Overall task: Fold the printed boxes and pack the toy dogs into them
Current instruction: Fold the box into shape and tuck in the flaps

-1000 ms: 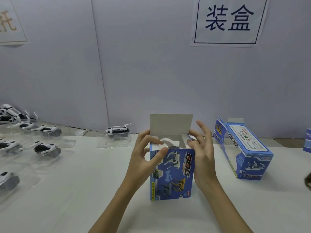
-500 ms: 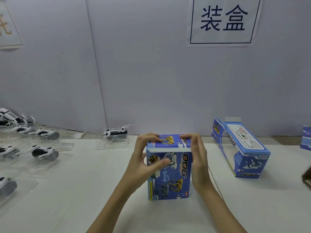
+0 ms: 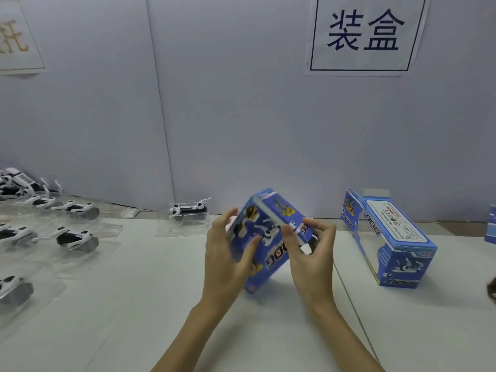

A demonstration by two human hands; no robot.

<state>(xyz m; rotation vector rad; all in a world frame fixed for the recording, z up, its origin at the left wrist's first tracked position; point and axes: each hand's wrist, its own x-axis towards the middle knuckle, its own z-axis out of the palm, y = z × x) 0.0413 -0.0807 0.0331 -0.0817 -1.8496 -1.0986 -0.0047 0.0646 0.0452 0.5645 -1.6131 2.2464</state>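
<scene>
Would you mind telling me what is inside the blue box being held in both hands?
Nothing inside shows: the blue box, gripped tilted by the left hand and right hand, has its flap closed, hiding any contents.

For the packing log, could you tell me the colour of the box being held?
Blue box with printed dogs, head view.

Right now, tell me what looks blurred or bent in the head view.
Head view: the blue box gripped by the left hand and right hand is motion-smeared, its print hard to read; the second box lying on the table stays sharp; wide-angle distortion tilts the wall seams and the sign; lighting is soft and even, with faint shadows.
</scene>
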